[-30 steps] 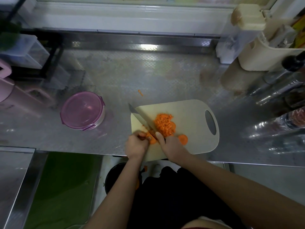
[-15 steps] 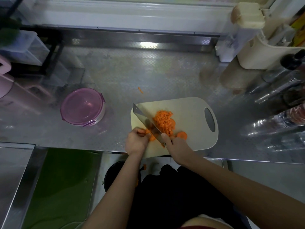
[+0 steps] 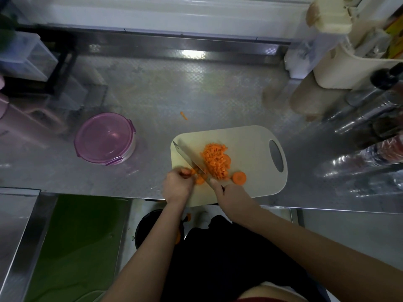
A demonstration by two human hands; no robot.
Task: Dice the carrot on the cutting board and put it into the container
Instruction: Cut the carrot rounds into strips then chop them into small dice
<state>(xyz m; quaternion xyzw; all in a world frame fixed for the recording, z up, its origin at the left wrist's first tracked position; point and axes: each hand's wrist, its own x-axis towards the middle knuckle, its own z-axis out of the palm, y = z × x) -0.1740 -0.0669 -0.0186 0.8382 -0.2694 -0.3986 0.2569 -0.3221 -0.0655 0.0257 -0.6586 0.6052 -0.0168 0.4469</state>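
Steel counter (image 3: 152, 94), front edge: one cutting board (image 3: 250, 144) bearing one diced-carrot heap (image 3: 214, 161) and one carrot round (image 3: 239, 177). Right hand (image 3: 231, 192) grips one knife (image 3: 189, 156), left hand (image 3: 177, 185) pinches carrot slices (image 3: 199, 179) — one lidded container (image 3: 104, 138) sits leftward.

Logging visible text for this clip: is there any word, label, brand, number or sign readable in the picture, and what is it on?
No text can be read.
The lidded container, cutting board and knife show no print.
The bottles and the colourful items at the right edge may bear labels, but they are too blurred to read.
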